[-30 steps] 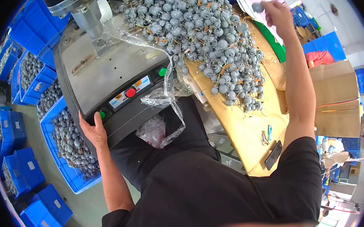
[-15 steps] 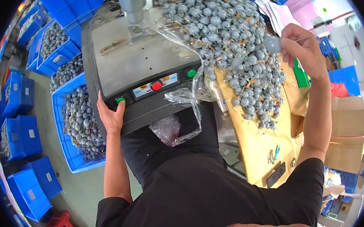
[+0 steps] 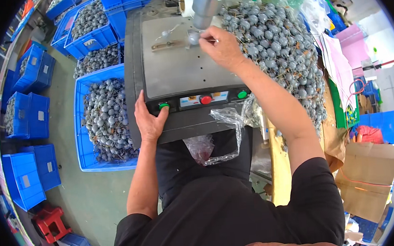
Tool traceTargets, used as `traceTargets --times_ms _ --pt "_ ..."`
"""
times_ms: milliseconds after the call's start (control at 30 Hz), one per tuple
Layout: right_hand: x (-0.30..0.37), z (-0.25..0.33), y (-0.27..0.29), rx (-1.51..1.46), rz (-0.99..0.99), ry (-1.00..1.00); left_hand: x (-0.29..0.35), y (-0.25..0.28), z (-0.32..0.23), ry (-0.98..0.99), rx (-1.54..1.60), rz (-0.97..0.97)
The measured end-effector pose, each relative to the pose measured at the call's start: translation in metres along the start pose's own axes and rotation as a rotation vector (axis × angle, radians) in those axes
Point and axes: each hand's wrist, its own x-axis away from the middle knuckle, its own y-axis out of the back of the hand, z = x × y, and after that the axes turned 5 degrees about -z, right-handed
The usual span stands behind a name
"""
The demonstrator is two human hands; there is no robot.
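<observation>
My left hand [image 3: 149,119] rests on the front left corner of a grey press machine [image 3: 175,72], its thumb on the left green button [image 3: 164,105] and its fingers apart. With bent fingers, my right hand [image 3: 223,48] pinches a grey ball with a thin stem [image 3: 194,38] at the small fixture under the metal press head [image 3: 207,8]. Another small pale ball [image 3: 165,34] with a clear tail lies on the plate, left of the fixture. A red button [image 3: 205,99] and a second green button [image 3: 242,94] sit along the front panel.
A heap of grey stemmed balls [image 3: 273,40] covers the table at the right. Blue crates [image 3: 79,131] of similar balls stand on the floor at the left, near a red stool [image 3: 51,223]. Crumpled clear plastic film [image 3: 228,116] hangs off the machine's front edge.
My right hand has come leftward from above the heap to the fixture, bringing the grey ball. My left hand stays at the green button. The whole view has shifted.
</observation>
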Motion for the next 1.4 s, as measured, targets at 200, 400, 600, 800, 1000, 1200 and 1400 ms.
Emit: traceTargets --times_ms 200,400,600,800,1000,1200,1400 --pt "-0.01 -0.052 -0.019 0.14 -0.065 -0.172 -0.001 0.004 -0.001 0.01 -0.019 0.011" --pt "-0.017 -0.05 -0.018 0.347 -0.003 -0.092 -0.002 0.002 0.003 0.022 0.007 0.02" --pt "0.013 -0.06 0.042 0.811 0.102 -0.103 -0.002 0.003 0.0 0.012 0.003 0.023" --pt "-0.009 -0.011 0.077 0.125 0.066 -0.373 0.0 0.003 0.003 0.007 -0.004 0.005" --pt "0.059 0.032 -0.026 0.009 0.188 -0.302 0.002 -0.002 0.007 -0.023 -0.014 0.025" --pt "0.134 0.022 0.009 -0.212 -0.094 -0.744 0.002 -0.003 0.016 -0.056 0.006 0.049" --pt "0.177 -0.048 -0.001 -0.157 -0.352 -0.808 -0.002 -0.006 0.017 -0.029 0.211 0.071"
